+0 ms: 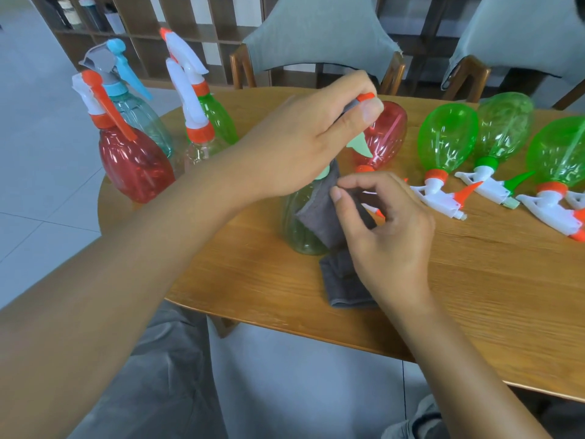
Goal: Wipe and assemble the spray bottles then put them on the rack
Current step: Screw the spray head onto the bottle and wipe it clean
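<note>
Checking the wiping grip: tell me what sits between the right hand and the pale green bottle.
Head view: a grey cloth lies between the right hand and the pale green bottle.

There is just one view. The camera sits on the person's head and looks forward and down. It is close to the wooden table [474,280], and both arms reach out from the bottom edge. The picture is wide and bends at the sides. Farther off, at the top, are chairs [319,33] and shelves [142,30].
</note>
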The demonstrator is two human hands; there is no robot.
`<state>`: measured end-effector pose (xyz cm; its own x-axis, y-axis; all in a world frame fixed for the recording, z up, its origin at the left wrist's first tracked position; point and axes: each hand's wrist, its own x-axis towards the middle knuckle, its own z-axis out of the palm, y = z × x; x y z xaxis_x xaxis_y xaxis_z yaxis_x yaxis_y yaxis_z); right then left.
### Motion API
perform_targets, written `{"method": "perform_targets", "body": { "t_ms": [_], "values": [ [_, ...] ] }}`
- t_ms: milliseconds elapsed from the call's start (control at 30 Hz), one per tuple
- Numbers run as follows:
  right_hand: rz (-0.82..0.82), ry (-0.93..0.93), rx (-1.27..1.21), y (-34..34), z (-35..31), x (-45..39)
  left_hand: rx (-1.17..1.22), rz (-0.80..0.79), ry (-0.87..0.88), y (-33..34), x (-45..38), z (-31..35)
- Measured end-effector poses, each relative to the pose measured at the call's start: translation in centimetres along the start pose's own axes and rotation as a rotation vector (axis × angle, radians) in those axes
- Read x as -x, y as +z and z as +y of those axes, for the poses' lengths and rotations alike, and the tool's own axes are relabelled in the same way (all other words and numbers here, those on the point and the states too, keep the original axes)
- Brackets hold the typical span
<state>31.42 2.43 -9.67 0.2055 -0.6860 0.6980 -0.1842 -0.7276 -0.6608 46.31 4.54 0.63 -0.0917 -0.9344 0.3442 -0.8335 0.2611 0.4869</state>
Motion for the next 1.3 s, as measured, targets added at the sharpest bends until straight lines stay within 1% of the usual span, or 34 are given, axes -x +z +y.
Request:
{"method": "perform_targets", "body": {
  "t_ms": [133,267,433,567,633,700,800,933,1033,1133,1300],
  "values": [
    [-0.114,0.021,0.027,-0.1,0.2,0.2,0.011,-0.002,0.005,0.0,0.1,-0.2],
    [-0.165,0.047,0.115,-0.6,0.6,1.3,0.033,0.006,0.002,0.1,0.1,-0.2],
    [-0.253,0.204,0.132,-1.4,1.0,2.6,0.037,0.022,0.017,0.3,0.1,-0.3],
    [-0.356,0.245,0.252,-1.6,1.5,3.4,0.012,0.051,0.021,0.6,0.2,-0.4],
    [-0.369,0.266,0.256,-1.6,1.6,3.4,-0.007,0.062,0.026,0.6,0.1,-0.6],
    [-0.351,0.293,0.214,-1.7,1.5,3.2,-0.036,0.066,0.037,0.6,0.0,-0.8],
    [-0.239,0.336,0.086,-1.8,1.1,2.7,-0.071,0.058,0.066,0.4,-0.1,-0.9],
    [-0.033,0.396,-0.232,-1.4,0.0,1.7,-0.122,0.042,0.136,0.0,-0.5,-1.1],
    [0.048,0.438,-0.399,-0.8,-0.8,0.8,-0.2,0.06,0.144,0.0,-0.8,-1.3],
    [0.071,0.456,-0.491,-0.4,-1.1,0.2,-0.19,0.092,0.145,0.4,-0.6,-1.2],
    [0.058,0.443,-0.508,0.0,-1.3,0.2,-0.013,0.164,0.005,1.4,-0.6,-0.7]
  ]
}}
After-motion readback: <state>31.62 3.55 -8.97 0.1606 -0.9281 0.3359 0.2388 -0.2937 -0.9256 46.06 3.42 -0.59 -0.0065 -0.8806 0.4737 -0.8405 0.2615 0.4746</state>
